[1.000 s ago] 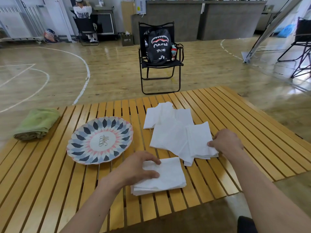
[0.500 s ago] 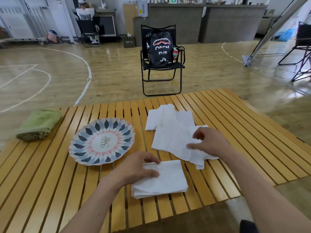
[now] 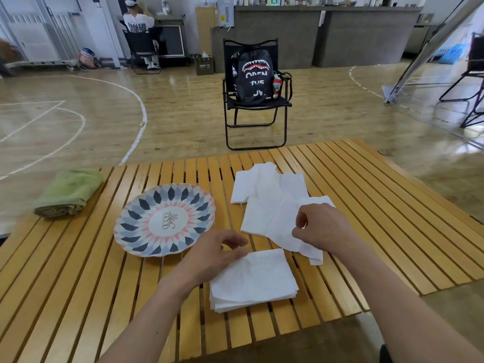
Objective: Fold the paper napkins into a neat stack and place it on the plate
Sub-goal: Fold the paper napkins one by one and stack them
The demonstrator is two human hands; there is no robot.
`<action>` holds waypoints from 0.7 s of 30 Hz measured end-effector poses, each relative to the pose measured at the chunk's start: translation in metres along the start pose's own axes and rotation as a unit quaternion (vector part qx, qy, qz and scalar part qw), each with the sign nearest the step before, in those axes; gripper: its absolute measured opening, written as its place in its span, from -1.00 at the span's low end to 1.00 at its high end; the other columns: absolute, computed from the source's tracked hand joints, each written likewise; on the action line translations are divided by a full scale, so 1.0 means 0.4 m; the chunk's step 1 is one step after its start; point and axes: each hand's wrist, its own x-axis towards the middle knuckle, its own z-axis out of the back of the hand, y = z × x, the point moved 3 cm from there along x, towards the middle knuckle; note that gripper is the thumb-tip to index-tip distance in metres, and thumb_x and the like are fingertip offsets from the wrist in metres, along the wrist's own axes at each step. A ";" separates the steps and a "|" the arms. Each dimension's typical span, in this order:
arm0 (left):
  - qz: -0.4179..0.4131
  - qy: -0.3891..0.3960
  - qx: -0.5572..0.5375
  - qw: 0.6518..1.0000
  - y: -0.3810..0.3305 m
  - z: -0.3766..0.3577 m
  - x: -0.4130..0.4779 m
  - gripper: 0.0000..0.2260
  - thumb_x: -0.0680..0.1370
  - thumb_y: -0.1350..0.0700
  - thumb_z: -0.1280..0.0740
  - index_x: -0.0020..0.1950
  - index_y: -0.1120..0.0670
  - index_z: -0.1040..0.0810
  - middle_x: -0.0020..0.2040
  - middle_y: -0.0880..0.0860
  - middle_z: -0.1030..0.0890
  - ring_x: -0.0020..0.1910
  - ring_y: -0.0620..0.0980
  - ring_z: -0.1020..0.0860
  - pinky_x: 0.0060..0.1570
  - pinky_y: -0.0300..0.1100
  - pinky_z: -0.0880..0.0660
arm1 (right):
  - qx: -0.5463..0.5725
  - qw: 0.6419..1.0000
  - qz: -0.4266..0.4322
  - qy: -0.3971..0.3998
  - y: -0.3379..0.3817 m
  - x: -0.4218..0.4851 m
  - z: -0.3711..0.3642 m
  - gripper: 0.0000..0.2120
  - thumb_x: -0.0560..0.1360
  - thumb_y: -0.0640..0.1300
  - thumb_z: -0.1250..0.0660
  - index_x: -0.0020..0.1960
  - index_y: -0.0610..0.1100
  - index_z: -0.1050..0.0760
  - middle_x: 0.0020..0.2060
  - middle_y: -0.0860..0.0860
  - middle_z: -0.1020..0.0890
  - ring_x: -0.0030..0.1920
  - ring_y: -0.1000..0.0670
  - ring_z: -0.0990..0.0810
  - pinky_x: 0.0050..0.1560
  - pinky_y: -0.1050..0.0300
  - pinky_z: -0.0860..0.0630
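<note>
A folded stack of white napkins point(image 3: 255, 280) lies near the front edge of the slatted wooden table point(image 3: 379, 205). My left hand point(image 3: 214, 254) rests on the stack's left corner, fingers spread. Behind it lie several loose white napkins point(image 3: 267, 197), overlapping. My right hand point(image 3: 323, 227) pinches one loose napkin point(image 3: 284, 226) and draws it toward the stack. The patterned plate point(image 3: 165, 218), with blue and pink petals, sits to the left, with nothing on it.
A rolled green towel point(image 3: 69, 191) lies at the table's far left corner. Beyond the table stands a black folding chair point(image 3: 255, 106) with a black backpack point(image 3: 255, 74). A person point(image 3: 138, 24) sits far back on the gym floor.
My right hand moved left from the napkin's right edge, gripped it and pulled it over toward the stack. My left hand stayed on the stack.
</note>
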 end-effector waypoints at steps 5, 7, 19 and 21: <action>0.002 -0.034 -0.012 0.999 -0.014 0.008 0.001 -0.85 0.54 -0.01 -0.42 0.11 -0.13 -0.65 -0.02 -0.26 -0.64 -0.02 -0.41 -0.54 -0.06 -0.44 -0.41 | -0.068 0.991 -0.004 0.113 -0.014 -0.027 -0.032 -0.46 0.26 0.05 -0.55 0.18 0.03 -0.47 0.08 0.06 -0.48 0.08 0.04 -0.47 -0.11 0.19 -0.45; 0.005 -0.035 -0.014 0.999 -0.017 0.009 -0.002 -0.85 0.54 0.00 -0.42 0.11 -0.13 -0.65 -0.03 -0.26 -0.64 -0.04 -0.41 -0.54 -0.05 -0.42 -0.42 | -0.068 0.993 0.001 0.101 -0.015 -0.025 -0.043 -0.56 0.30 0.03 -0.54 0.13 0.00 -0.53 0.05 0.06 -0.52 0.07 0.04 -0.50 -0.08 0.18 -0.50; 0.026 -0.068 -0.093 0.993 -0.036 0.020 0.001 -0.75 0.54 0.04 -0.44 0.21 -0.11 -0.56 0.02 -0.20 -0.65 -0.01 -0.31 -0.60 -0.02 -0.34 -0.53 | 0.240 0.963 0.046 -0.113 -0.005 -0.018 0.060 -0.92 0.39 -0.14 -0.47 -0.16 -0.05 -0.57 -0.29 0.10 -0.65 -0.22 0.11 -0.63 -0.20 0.23 -0.57; 0.045 -0.090 -0.152 0.983 -0.037 0.028 0.006 -0.60 0.51 0.03 -0.47 0.33 -0.06 -0.50 0.13 -0.18 -0.63 0.06 -0.27 -0.60 -0.01 -0.34 -0.55 | 0.381 0.916 0.037 -0.120 0.005 -0.020 0.084 -0.91 0.42 -0.22 -0.47 -0.15 -0.08 -0.59 -0.29 0.04 -0.69 -0.25 0.12 -0.65 -0.20 0.25 -0.56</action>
